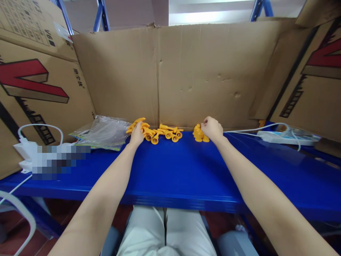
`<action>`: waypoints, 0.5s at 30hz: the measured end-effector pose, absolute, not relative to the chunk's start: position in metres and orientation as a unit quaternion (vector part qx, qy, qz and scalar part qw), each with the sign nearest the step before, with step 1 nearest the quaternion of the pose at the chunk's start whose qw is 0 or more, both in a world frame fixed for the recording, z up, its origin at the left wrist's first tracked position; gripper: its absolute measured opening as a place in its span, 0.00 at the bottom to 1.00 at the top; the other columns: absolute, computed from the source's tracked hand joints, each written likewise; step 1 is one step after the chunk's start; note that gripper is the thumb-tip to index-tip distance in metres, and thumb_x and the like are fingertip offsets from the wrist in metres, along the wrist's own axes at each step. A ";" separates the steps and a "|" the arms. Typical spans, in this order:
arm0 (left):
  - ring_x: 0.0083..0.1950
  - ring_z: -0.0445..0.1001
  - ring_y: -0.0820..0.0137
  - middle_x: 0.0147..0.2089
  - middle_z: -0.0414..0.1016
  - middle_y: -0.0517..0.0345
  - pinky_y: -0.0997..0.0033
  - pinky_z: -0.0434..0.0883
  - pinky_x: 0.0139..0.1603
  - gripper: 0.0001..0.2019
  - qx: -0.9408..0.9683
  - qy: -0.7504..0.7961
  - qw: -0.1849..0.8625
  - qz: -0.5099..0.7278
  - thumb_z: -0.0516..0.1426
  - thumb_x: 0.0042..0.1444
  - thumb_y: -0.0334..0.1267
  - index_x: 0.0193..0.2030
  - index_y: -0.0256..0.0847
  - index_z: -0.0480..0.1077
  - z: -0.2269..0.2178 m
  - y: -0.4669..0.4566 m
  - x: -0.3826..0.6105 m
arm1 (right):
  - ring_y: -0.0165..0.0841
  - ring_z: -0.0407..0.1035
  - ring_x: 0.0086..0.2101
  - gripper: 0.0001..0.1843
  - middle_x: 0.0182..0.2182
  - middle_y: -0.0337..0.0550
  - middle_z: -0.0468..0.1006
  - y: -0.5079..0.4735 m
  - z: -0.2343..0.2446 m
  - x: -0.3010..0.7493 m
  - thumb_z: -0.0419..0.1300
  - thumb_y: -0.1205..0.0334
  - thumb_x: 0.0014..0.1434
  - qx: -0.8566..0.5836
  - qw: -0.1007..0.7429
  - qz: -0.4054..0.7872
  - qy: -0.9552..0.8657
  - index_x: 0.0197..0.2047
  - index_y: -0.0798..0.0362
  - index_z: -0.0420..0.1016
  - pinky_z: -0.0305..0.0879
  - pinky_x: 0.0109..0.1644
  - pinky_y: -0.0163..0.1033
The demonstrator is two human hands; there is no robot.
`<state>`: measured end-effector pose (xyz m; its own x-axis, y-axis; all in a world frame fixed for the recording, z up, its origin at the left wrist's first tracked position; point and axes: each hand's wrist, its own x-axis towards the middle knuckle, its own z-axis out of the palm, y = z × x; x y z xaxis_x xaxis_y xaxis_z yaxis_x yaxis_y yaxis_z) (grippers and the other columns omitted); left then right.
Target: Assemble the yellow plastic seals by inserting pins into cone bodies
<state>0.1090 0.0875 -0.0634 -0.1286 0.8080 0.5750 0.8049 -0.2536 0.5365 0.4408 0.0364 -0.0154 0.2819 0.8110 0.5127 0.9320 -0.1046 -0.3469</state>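
Observation:
Several small orange plastic parts [165,133] lie in a loose pile at the back of the blue tabletop [186,170], against a cardboard wall. My left hand [136,135] reaches into the left end of the pile, its fingers curled among the parts. My right hand [212,128] rests on a smaller cluster of orange parts [198,133] to the right, fingers closed in a pinch on them. What each hand's fingers hold is partly hidden by the hand itself.
A clear plastic bag [103,132] lies left of the pile. A white power strip [285,138] with cables sits at the right, a white charger [25,151] and cable at the left. Cardboard boxes [37,89] wall in the table on three sides.

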 end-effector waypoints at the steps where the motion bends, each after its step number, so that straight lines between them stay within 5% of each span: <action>1: 0.63 0.66 0.62 0.61 0.69 0.49 0.56 0.62 0.65 0.28 0.664 0.609 0.004 0.434 0.47 0.55 0.26 0.64 0.43 0.58 -0.065 0.089 0.109 | 0.42 0.72 0.45 0.14 0.46 0.52 0.77 0.034 -0.013 0.431 0.51 0.62 0.61 -0.711 0.324 -0.107 -0.615 0.48 0.53 0.71 0.64 0.44 0.42; 11: 0.68 0.58 0.62 0.66 0.60 0.47 0.55 0.58 0.68 0.26 0.674 0.606 -0.032 0.422 0.47 0.58 0.29 0.63 0.48 0.62 -0.071 0.097 0.110 | 0.37 0.70 0.49 0.17 0.52 0.51 0.75 0.050 -0.025 0.322 0.57 0.63 0.60 -0.452 0.179 -0.065 -0.872 0.53 0.54 0.70 0.64 0.49 0.38; 15: 0.71 0.52 0.61 0.70 0.53 0.43 0.56 0.52 0.70 0.27 0.686 0.620 -0.034 0.379 0.47 0.58 0.32 0.67 0.40 0.57 -0.071 0.096 0.112 | 0.36 0.70 0.49 0.16 0.51 0.50 0.76 0.065 -0.031 0.294 0.50 0.68 0.62 -0.446 0.149 -0.039 -0.881 0.50 0.54 0.73 0.63 0.49 0.37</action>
